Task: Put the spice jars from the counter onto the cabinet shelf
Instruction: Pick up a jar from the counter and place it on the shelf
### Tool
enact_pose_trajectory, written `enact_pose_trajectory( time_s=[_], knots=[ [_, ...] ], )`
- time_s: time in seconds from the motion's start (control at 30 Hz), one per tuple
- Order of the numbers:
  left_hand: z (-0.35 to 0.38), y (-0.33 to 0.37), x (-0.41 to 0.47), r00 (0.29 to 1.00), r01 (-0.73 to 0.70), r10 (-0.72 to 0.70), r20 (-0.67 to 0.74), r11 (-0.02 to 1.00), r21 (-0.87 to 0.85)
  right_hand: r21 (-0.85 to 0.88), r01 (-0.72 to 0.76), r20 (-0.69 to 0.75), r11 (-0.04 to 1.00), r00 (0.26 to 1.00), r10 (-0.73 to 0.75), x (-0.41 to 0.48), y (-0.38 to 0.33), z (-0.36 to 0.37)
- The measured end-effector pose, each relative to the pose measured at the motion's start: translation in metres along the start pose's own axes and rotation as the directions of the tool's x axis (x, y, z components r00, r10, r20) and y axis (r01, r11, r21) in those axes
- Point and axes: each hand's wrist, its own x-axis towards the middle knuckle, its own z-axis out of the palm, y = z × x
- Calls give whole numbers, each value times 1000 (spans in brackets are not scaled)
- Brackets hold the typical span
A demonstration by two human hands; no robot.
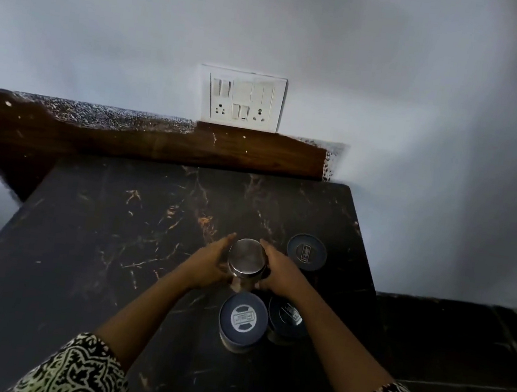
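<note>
A spice jar with a steel lid [246, 257] stands on the dark marble counter [106, 241]. My left hand [209, 263] presses its left side and my right hand [278, 272] its right side, so both hands clasp it. Three jars with dark blue lids stand close by: one [306, 252] beyond my right hand, one [243, 318] nearer me between my forearms, and one [283, 318] partly hidden under my right wrist. No cabinet shelf is in view.
The counter ends at a wooden backsplash [159, 141] against a white wall with a switch and socket plate [242, 99]. A dark tiled floor [460, 347] lies past the counter's right edge. The counter's left half is bare marble.
</note>
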Motion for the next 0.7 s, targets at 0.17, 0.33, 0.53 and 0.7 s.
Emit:
enact_pose_trajectory(
  time_s=[0.17, 0.33, 0.53, 0.7],
  knots=[
    [19, -10, 9, 995, 0, -12, -99, 993, -121, 69, -3, -89, 998, 996, 9, 5, -2, 7],
    [4, -3, 11, 978, -84, 51, -200, 983, -161, 159, 37, -134, 987, 991, -16, -1, -8, -17],
    [-47, 43, 0, 943, -220, 129, -308, 934, -280, 295, 143, -203, 945, 976, -84, -28, -38, -89],
    [-90, 91, -16, 880, -373, 215, -424, 865, -335, 440, 279, -292, 853, 943, -158, -59, -63, -143]
  ],
)
